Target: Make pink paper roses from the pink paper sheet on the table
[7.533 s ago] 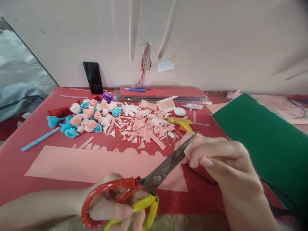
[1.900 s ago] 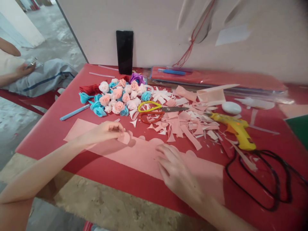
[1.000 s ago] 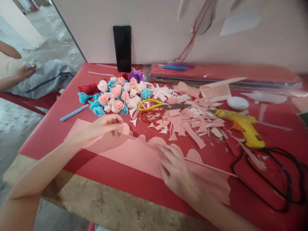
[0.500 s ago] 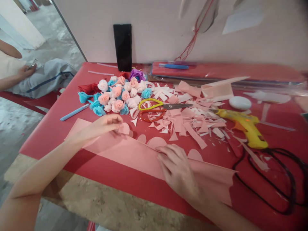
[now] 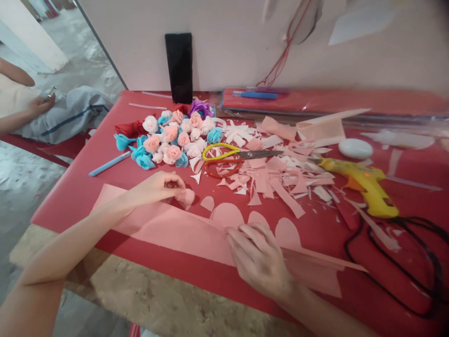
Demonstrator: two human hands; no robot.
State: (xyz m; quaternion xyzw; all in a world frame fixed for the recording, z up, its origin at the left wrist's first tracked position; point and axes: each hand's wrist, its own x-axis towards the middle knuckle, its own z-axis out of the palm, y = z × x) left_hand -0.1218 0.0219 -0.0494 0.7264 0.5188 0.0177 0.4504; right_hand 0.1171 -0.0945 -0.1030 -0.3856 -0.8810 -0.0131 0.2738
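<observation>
A long pink paper strip [image 5: 164, 227] with a scalloped far edge lies across the near side of the red table [image 5: 80, 187]. My left hand [image 5: 157, 187] pinches the strip's upper edge near its left end, and a small curl of paper shows at the fingertips. My right hand [image 5: 259, 255] presses down on the strip near its middle with bent fingers, holding a fold in the paper. Scissors [image 5: 235, 157] with yellow and red handles lie shut beyond my hands among pink paper scraps [image 5: 277, 175].
A heap of pink, white and blue paper roses [image 5: 171, 138] sits at the back left, a black phone [image 5: 178, 68] leans on the wall. A yellow glue gun [image 5: 365, 185] with a black cord [image 5: 396, 271] lies right. Another person sits far left [image 5: 24, 105].
The scissors were put down among the scraps. Both hands went to the pink strip, and over the last second its scalloped edge has been folded and pulled toward me.
</observation>
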